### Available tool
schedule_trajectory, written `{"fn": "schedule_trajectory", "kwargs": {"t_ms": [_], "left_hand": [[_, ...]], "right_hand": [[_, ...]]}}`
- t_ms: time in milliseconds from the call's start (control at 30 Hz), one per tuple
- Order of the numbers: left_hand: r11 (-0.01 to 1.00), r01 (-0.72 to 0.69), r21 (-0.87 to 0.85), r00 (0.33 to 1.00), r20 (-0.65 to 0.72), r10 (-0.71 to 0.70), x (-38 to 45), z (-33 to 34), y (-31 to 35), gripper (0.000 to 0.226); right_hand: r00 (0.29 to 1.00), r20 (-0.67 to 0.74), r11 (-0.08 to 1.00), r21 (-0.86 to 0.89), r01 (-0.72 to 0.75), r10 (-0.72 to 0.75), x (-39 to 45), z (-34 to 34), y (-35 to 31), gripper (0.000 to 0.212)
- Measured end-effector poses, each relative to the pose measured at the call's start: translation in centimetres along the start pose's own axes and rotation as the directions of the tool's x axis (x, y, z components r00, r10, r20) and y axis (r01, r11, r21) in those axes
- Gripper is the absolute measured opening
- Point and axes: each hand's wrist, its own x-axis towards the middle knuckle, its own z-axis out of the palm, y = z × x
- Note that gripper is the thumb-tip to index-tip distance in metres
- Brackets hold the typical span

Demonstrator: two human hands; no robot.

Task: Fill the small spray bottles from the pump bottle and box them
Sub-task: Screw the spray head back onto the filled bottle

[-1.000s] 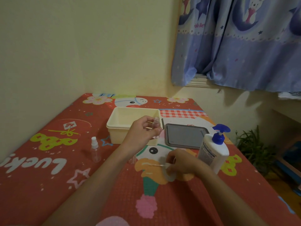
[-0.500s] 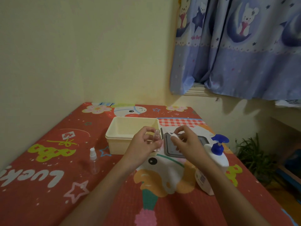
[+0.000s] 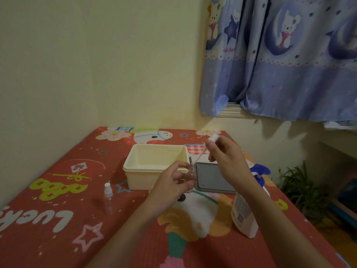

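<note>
Fingers of the left hand point(image 3: 171, 185) pinch a small clear plastic bottle point(image 3: 190, 178), uncapped; right hand point(image 3: 225, 159) fingers grip its white spray cap point(image 3: 212, 138), tube dangling.

Table cover point(image 3: 58, 238): white "Lucky"-type lettering, upside down, cut off at edge. Curtain point(image 3: 280, 74): pink script, partly legible. Pump bottle point(image 3: 243, 215) label unreadable.

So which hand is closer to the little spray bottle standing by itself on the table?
Left. The left hand is just right of the standing spray bottle, holding another bottle; the right hand is farther right, raised with a sprayer top.
</note>
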Motion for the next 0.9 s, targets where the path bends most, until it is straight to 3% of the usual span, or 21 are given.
{"fn": "schedule_trajectory", "kwargs": {"t_ms": [233, 600, 900], "left_hand": [[1.000, -0.011, 0.010, 1.000, 0.003, 0.011, -0.1, 0.1, 0.2, 0.030], [0.999, -0.020, -0.030, 1.000, -0.001, 0.020, -0.4, 0.4, 0.8, 0.024], [0.999, -0.036, -0.005, 0.999, -0.006, 0.036, -0.5, 0.3, 1.0, 0.025]], "right_hand": [[1.000, -0.001, 0.996, -0.084, 0.016, -0.016, 0.0, 0.1, 0.4, 0.040], [0.979, 0.192, 0.992, -0.120, -0.040, 0.063, -0.6, 0.6, 0.7, 0.027], [0.958, 0.273, 0.986, -0.160, -0.050, 0.093, -0.7, 0.8, 1.3, 0.020]]}}
